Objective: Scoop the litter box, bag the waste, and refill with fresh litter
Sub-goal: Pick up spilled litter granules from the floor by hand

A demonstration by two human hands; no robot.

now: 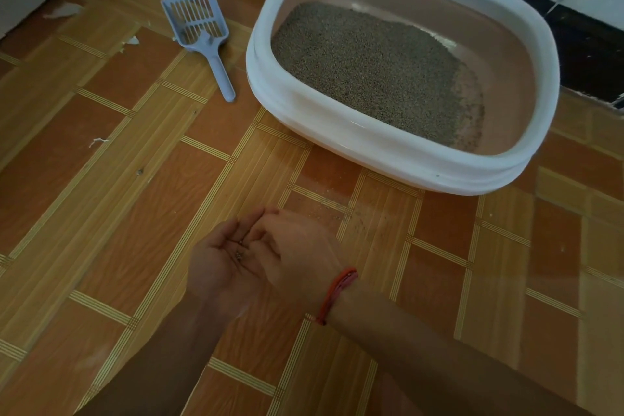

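Litter box (388, 154) sits on the floor at upper right, close to a dark skirting board and well apart from both hands.

At far left, a few white scraps (131, 40) lie on the wood-pattern floor (101, 213). Next comes the blue-grey slotted scoop (199, 34), flat on the floor just beside the box with its handle pointing toward the person; no hand touches it.

Low in the middle, the left hand (223, 263) is palm up, its fingers loosely cupped, with a few litter grains (239, 253) lying in the palm. The right hand (300, 246), with a red thread band (337, 290) at the wrist, lies over it with its fingers dipped into that palm. I cannot tell whether they pinch anything.

The likely slip is that the shallow cupped palm tips on the way to the box or a bag and the grains fall back onto the floor. Stray granules (354, 216) already dot the floor in front of the box.

The box itself has a broad white rim and pinkish inner walls. Its grey-brown litter (368, 67) looks fine and even, with no clumps visible. It is banked toward the left and thins to almost bare plastic along the right side.
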